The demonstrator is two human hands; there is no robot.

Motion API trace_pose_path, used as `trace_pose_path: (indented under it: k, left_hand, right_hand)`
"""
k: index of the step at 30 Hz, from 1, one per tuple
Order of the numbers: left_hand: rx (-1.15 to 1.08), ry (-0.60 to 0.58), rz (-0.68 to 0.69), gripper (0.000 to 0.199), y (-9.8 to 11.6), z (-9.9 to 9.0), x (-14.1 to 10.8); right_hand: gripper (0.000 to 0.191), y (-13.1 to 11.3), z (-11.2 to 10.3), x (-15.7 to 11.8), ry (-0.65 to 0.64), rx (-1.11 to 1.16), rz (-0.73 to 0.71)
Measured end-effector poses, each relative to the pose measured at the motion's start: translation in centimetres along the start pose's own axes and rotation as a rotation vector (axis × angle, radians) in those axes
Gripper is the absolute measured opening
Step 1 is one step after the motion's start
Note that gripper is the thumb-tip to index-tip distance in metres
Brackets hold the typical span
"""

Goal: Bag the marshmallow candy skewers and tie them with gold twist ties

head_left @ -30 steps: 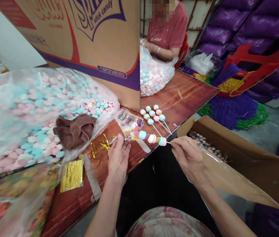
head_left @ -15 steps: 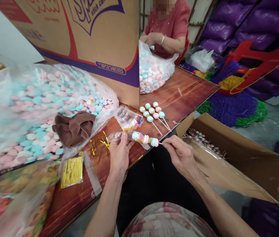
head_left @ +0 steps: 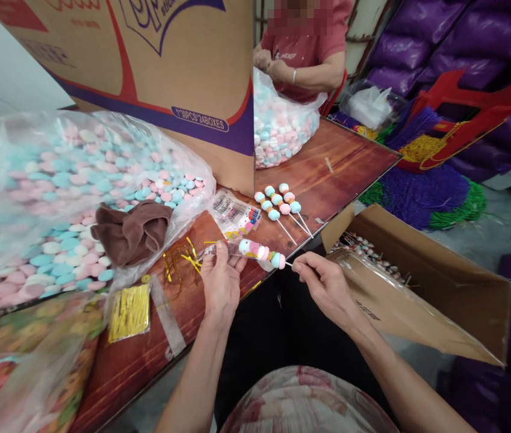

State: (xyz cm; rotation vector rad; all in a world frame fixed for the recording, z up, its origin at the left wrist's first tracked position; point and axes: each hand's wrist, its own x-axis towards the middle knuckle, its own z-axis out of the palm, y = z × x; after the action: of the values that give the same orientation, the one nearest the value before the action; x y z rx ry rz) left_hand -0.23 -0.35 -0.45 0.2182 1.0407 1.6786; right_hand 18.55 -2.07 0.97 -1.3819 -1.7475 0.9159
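Observation:
My left hand (head_left: 221,279) pinches a clear printed wrapper (head_left: 233,246) near the table edge. Part of a candy skewer (head_left: 264,252) with pink, white and blue pieces lies inside the wrapper; its other pieces show outside. My right hand (head_left: 325,282) is closed on the white stick of that skewer, to the right of the candies. Behind my hands, three more candy skewers (head_left: 284,204) lie side by side on the table, next to a stack of printed wrappers (head_left: 235,216). Gold twist ties (head_left: 189,258) are scattered left of my left hand.
A big bag of candies (head_left: 70,180) with a brown cloth (head_left: 133,231) fills the left. A tall carton (head_left: 192,78) stands behind. An open box (head_left: 458,294) holding sticks is at the right. A packet of gold ties (head_left: 129,313) lies near. Another person (head_left: 312,60) sits across.
The skewer and my right hand have moved slightly left, toward my left hand. The other person's hands have drawn closer together. The view has shifted slightly.

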Motion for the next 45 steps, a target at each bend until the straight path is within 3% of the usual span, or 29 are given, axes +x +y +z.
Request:
trace_pose_path:
  k: [7,11,18,22,28,33,39,45]
  left_hand:
    - [0.038,-0.011,0.031,0.037,0.0,-0.2,0.1]
    - [0.048,-0.016,0.006,0.036,0.2,-0.4,0.3]
    - [0.079,-0.085,-0.035,0.032,-0.4,-0.1,0.1]
    - [0.066,-0.15,-0.008,0.033,-0.8,0.0,-0.1]
    - [0.059,-0.213,-0.036,0.031,-1.2,0.1,-0.4]
    - [0.038,-0.235,-0.067,0.03,-1.4,-0.1,-0.4]
    - [-0.028,-0.221,-0.059,0.025,-1.4,-0.4,-0.3]
    - [0.042,-0.284,-0.1,0.025,-1.5,-0.3,-0.9]
  right_hand:
    - [0.02,-0.5,0.2,0.2,0.042,-0.083,-0.194]
    - [0.02,-0.2,0.3,0.0,0.054,-0.078,-0.193]
    - [0.022,-0.2,0.4,-0.1,-0.077,-0.122,-0.194]
    - [0.023,-0.9,0.2,-0.2,-0.196,0.049,-0.016]
    - [0.023,-1.5,0.0,0.1,-0.41,0.813,0.473]
    - [0.017,-0.7,0.8,-0.3,-0.515,1.22,0.675]
    - [0.013,-0.2,1.4,-0.9,-0.456,1.297,0.71]
    - [0.02,-0.6,2.1,-0.9,-0.316,1.051,0.565]
